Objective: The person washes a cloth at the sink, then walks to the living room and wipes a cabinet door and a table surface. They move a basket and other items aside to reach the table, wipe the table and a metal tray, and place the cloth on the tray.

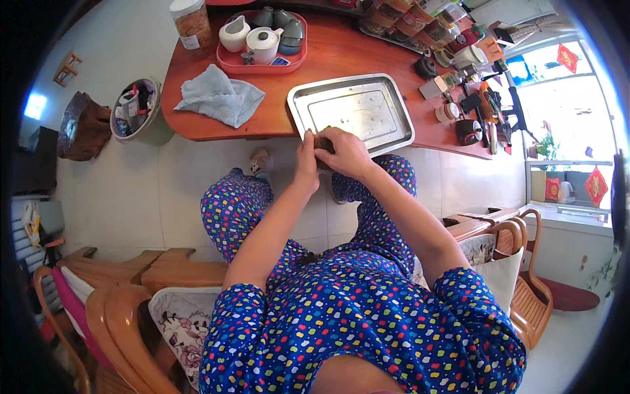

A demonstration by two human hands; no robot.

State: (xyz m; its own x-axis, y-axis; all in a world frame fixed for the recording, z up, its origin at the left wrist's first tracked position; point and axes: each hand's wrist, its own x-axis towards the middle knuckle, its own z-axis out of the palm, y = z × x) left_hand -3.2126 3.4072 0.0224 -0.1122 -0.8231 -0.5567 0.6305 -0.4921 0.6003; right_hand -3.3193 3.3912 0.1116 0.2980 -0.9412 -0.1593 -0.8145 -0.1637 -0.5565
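Observation:
Both my hands meet at the near left corner of a shallow metal tray, which lies at the front edge of the red-brown wooden table. A small dark brown object is held between them; its kind cannot be made out. My left hand holds it from the left with the fingers pointing up. My right hand curls over it from the right, thumb and fingers bent around it. Small dark bits lie scattered on the tray's bottom. A folded light blue cloth lies on the table to the left.
A red tray with a white teapot, a white pitcher and dark cups stands behind. A filled jar is beside it. Jars and tea things crowd the table's right side. A waste bin stands on the floor at left.

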